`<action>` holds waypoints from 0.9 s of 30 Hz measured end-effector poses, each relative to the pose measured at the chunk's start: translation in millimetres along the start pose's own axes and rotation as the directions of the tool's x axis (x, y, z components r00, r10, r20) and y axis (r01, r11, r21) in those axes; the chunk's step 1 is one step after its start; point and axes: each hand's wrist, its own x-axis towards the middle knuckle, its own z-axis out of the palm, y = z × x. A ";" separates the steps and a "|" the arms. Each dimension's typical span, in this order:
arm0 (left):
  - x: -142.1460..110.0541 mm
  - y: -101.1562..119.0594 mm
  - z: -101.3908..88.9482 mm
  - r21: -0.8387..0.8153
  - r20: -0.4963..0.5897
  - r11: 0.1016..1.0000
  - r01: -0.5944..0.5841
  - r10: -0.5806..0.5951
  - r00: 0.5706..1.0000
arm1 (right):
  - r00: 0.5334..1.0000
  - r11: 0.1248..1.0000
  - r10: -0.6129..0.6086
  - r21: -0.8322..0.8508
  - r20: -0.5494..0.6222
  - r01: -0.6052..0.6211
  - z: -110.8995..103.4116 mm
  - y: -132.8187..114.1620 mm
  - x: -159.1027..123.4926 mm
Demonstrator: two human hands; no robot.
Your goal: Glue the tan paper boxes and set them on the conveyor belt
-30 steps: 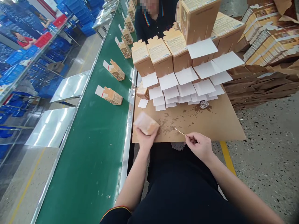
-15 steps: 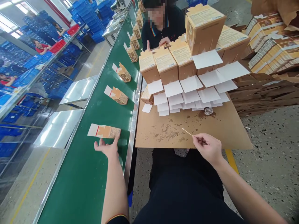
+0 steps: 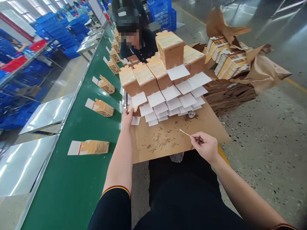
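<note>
At the left end of the stacked cartons (image 3: 144, 76), my left hand (image 3: 127, 117) is closed on a small brown carton (image 3: 137, 111) with a white flap; its far fingers are partly hidden. My right hand (image 3: 205, 146) pinches a cotton swab (image 3: 185, 132) by its stem, tip pointing left above the brown cardboard sheet (image 3: 208, 127). Dark wet marks spot the sheet below the swab. A small clear round dish (image 3: 191, 114) stands in front of the stack, whose white flaps stick out towards me.
On the left runs a green conveyor belt (image 3: 62, 185), with a carton (image 3: 96, 147) lying on it and several others farther along. A co-worker (image 3: 139, 41) sits behind the stack. Bundled flat cartons (image 3: 231, 60) lie on brown paper at the right.
My left hand has left the carton on the belt and moved right to the small carton by the stack. My right hand still holds the swab. The view has shifted.
</note>
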 end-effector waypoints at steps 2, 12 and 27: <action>-3.8 -1.3 2.6 0.039 0.005 0.998 0.047 -0.047 0.999 | 0.999 0.999 0.035 -0.022 -0.027 -0.036 -7.1 1.8 1.7; -148.7 -59.0 -101.1 -0.415 0.195 0.878 0.240 -0.171 0.966 | 0.993 0.976 0.082 -0.196 -0.090 -0.098 -50.3 32.9 52.2; -207.5 -57.9 -32.9 -0.414 0.295 0.887 0.205 -0.082 0.952 | 0.967 0.906 0.030 -0.415 0.252 0.080 -32.1 58.9 125.5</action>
